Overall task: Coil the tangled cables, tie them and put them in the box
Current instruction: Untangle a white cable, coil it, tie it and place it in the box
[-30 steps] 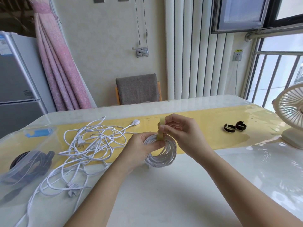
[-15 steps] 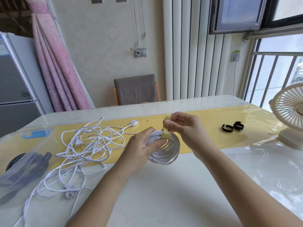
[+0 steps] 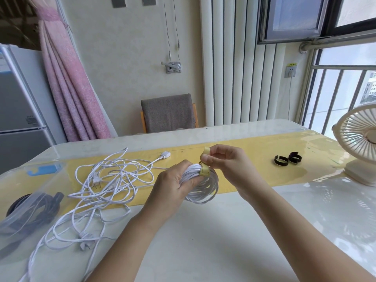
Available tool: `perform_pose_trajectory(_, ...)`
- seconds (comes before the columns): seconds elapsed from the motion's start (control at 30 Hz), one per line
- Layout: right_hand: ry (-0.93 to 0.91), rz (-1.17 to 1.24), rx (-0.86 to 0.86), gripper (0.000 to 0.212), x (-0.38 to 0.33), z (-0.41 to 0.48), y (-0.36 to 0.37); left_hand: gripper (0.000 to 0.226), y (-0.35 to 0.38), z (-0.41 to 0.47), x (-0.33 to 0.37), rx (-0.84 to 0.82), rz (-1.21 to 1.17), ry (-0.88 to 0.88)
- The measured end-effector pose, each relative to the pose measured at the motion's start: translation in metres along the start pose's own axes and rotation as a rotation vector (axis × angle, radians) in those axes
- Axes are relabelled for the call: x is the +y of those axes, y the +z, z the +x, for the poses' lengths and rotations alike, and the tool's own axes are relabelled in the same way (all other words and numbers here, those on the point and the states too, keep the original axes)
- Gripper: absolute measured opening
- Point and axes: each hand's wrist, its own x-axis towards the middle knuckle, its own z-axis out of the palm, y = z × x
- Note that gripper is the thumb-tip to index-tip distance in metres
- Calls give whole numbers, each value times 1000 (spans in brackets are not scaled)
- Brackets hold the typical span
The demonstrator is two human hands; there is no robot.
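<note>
One left hand (image 3: 173, 186), fingers curled tight round the left side of one coiled white cable (image 3: 203, 190). One right hand (image 3: 230, 165), thumb and forefinger pinching one yellow strap (image 3: 205, 169) wrapped over the coil's top. Left of the left fingers: one tangled white heap (image 3: 107, 180), three plug ends showing; one clear box (image 3: 38, 195), dark cable inside. Right of the right fingers, farther: two black strap rings (image 3: 281, 160), one fan (image 3: 360, 143).

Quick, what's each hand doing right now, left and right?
Left hand: closed, gripping the coiled white cable.
Right hand: closed, pinching the yellow strap tie wrapped over that coil.
</note>
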Motion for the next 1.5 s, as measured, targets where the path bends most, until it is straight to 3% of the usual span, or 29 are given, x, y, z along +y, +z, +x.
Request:
perform_pose_trajectory(0.23,56,10,-35,6,-3,0,-4,28,2,0,-7,16,115,59)
perform_pose_trajectory(0.43,-44,134,-34,7,-4,-3,0,35,-2,2,-1,-51,-128,-25)
perform_pose_trajectory(0.6,-70,130,-38,12,-3,-4,1,35,-3,3,-1,-82,-178,-26)
perform_pose_trajectory(0.87,31,48,-52,7,-3,-3,0,22,-3,1,-6,-93,-96,-6)
perform_pose_trajectory(1.13,105,-4,-75,8,-3,-1,-3,27,1,0,-11,-13,107,82)
perform_pose_trajectory(1.37,168,30,-63,22,-2,0,-5,20,2,-2,-13,-26,146,108)
perform_pose_trajectory(1.5,114,-82,-115,7,-4,-1,-5,27,2,-1,-11,-26,153,109)
